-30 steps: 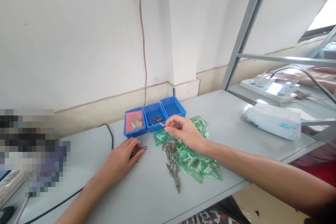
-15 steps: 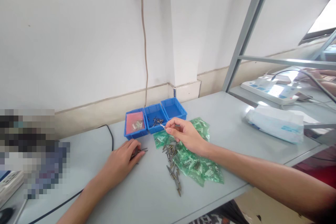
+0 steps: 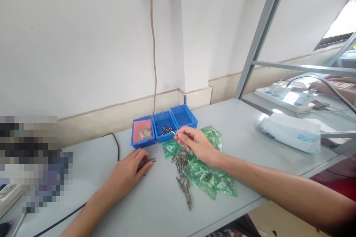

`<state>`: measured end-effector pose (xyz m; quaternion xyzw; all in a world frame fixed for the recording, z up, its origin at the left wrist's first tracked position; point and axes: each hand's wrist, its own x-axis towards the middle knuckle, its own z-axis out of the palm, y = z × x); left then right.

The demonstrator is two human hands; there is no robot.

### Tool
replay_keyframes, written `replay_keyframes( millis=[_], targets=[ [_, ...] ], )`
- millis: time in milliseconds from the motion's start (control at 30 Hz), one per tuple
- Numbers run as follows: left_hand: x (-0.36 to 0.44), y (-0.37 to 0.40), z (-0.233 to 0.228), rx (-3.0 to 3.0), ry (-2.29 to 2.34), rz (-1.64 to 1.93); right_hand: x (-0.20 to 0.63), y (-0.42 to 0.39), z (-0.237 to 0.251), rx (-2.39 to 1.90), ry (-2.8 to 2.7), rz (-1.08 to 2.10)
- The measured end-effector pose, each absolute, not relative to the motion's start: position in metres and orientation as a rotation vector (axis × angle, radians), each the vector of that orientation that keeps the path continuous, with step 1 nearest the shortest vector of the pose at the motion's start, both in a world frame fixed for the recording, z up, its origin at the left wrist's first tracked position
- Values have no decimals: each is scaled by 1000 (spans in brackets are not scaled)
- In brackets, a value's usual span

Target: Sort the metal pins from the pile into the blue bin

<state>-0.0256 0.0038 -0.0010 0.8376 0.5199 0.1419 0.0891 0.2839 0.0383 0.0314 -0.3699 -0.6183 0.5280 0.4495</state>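
Observation:
My right hand [image 3: 191, 141] pinches a small, thin metal pin [image 3: 172, 132] between thumb and forefinger, close to the front edge of the middle blue bin [image 3: 166, 117]. In that bin lie several similar metal pins [image 3: 167, 130]. My left hand [image 3: 135, 164] rests on the table with its fingers curled round several thin metal pins [image 3: 151, 160], whose ends stick out past the thumb; the rest are hidden by the fingers. Between my hands a loose pile of metal pins [image 3: 181, 163] spreads toward me. Green plastic bags [image 3: 211, 177] with small metal parts inside lie under and beside my right forearm.
The left blue bin [image 3: 143, 145] holds a pink sheet and a clear bag of small parts. A third blue bin [image 3: 183, 114] stands to the right. A white plastic packet [image 3: 290, 133], a metal shelf frame [image 3: 261, 33] and a power strip [image 3: 283, 97] are farther right. A black cable [image 3: 118, 144] runs at left.
Almost nothing differs. My right hand still has the pin near the middle bin, its fingers slightly shifted, and the whole view has moved a little.

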Motion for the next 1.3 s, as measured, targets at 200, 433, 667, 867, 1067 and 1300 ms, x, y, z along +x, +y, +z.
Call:
replay_keyframes(
  millis=[200, 433, 667, 867, 1067, 1300],
  targets=[
    [-25, 4, 0, 2506, 1526, 464, 284, 40, 27, -886, -1545, 1292],
    [-25, 4, 0, 2506, 1540, 442, 284, 37, 25, -848, -1570, 1303],
    [-24, 5, 1, 2484, 1553, 406, 283, 35, 26, -831, -1569, 1295],
    [-24, 5, 0, 2492, 1536, 440, 283, 36, 23, -823, -1564, 1286],
    [-24, 3, 2, 2494, 1546, 446, 284, 38, 22, -834, -1582, 1270],
    [-25, 3, 2, 2464, 1554, 402, 284, 41, 24, -839, -1520, 1328]
  ],
)
